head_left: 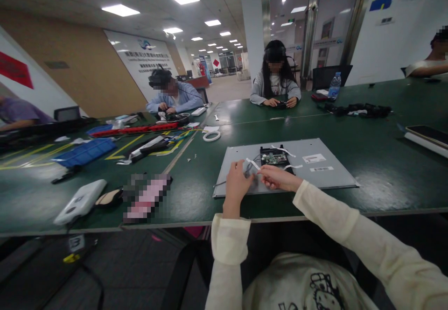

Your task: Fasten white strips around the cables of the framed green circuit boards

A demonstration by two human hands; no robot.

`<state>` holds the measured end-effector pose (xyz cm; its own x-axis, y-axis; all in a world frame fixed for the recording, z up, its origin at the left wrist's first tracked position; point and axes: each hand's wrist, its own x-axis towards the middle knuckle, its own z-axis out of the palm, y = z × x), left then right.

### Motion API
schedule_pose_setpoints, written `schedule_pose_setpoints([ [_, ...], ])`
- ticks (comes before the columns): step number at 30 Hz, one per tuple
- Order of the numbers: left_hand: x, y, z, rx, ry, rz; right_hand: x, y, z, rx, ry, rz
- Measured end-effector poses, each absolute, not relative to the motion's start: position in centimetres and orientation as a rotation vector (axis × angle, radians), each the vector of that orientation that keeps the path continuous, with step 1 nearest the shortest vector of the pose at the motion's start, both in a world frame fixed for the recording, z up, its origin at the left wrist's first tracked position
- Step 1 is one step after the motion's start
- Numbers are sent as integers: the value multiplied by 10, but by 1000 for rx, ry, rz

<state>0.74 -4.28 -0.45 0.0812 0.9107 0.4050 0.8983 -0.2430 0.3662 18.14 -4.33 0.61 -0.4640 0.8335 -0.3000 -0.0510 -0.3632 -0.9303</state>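
Two strips [294,166] are already lying at the board [269,159]; near the surface's [194,184] front edge, another strip [252,163] is being pinched by the right hand [279,178], the left hand [237,183] gaping, seemingly empty.

Plain grey is shown by the panel [329,179], on which a green circuit board [271,159] is framed by a black bracket [280,149], with white strips [293,166] and a white label [314,158] seen around it. Dark green is worn by the table [392,170] beneath the panel. Left of the panel, a tray [86,152] is coloured blue. In front of the panel, a cream shirt [290,277] is printed with black line drawings [325,293].
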Motion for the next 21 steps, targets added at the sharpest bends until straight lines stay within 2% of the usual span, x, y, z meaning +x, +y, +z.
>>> schedule_pose_setpoints([
  [21,-1,-38,-7,2133,1899,997,167,-29,8,-1118,-1251,1903],
])
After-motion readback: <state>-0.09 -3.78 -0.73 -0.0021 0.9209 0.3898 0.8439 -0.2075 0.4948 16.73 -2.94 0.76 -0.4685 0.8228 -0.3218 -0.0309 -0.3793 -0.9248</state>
